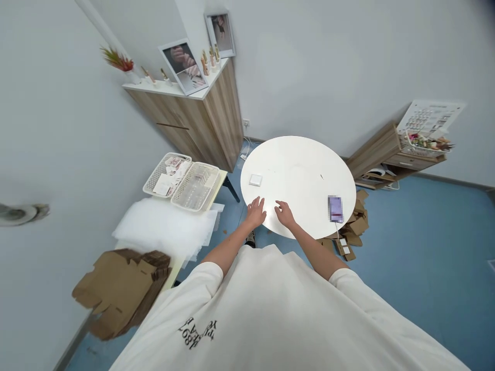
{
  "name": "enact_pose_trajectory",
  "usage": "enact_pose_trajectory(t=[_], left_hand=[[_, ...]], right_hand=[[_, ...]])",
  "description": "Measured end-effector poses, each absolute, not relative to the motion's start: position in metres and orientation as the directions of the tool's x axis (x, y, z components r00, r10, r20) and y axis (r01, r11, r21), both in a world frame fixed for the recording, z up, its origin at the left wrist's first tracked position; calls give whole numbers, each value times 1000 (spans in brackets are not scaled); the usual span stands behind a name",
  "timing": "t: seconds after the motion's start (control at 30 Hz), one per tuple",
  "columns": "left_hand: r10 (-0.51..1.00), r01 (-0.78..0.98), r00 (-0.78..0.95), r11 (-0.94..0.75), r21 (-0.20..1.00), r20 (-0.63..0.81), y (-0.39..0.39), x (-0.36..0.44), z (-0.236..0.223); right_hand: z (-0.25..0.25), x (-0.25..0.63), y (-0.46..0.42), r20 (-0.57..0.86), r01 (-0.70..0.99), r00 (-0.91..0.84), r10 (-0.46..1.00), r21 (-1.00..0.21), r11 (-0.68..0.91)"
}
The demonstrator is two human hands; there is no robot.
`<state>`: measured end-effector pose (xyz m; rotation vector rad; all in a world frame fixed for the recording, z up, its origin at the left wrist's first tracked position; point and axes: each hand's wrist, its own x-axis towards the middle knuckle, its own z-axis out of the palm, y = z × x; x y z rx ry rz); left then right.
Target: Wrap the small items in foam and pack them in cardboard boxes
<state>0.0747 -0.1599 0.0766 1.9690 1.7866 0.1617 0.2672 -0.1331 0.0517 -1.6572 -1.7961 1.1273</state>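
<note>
– Left grip [256, 212] spread and bare?
– Yes, fanned, palm down. The right grip [284, 214] is loosely bent, its digits slightly apart; I see nothing in either of the 2.
– Where's the white square [256, 180]?
– On the round worktop [301, 170], just beyond the left grip, not touching it.
– Which step is this?
– Positioning, I'd judge, with no grasp made. Picking up the square would call for a short forward reach on the left and a pinch at its edges.
– And the arms?
– Forearms [232, 243] slant inward over the near rim; whether either grip rests on the surface, I can't tell.
</note>
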Motion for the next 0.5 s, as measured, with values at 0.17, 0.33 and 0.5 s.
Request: enact_pose_trajectory(t=[0.17,0.33,0.5], left_hand=[[968,905,63,47,424,-243,-218,66,79],[967,899,-69,168,405,-247,-264,38,82],[951,866,-213,290,407,-225,-310,1,89]], right_hand=[[47,254,-167,-173,590,-292,941,-807,35],[52,224,-190,-159,571,-396,904,-814,107],[61,174,-207,-144,562,-527,837,-798,216]])
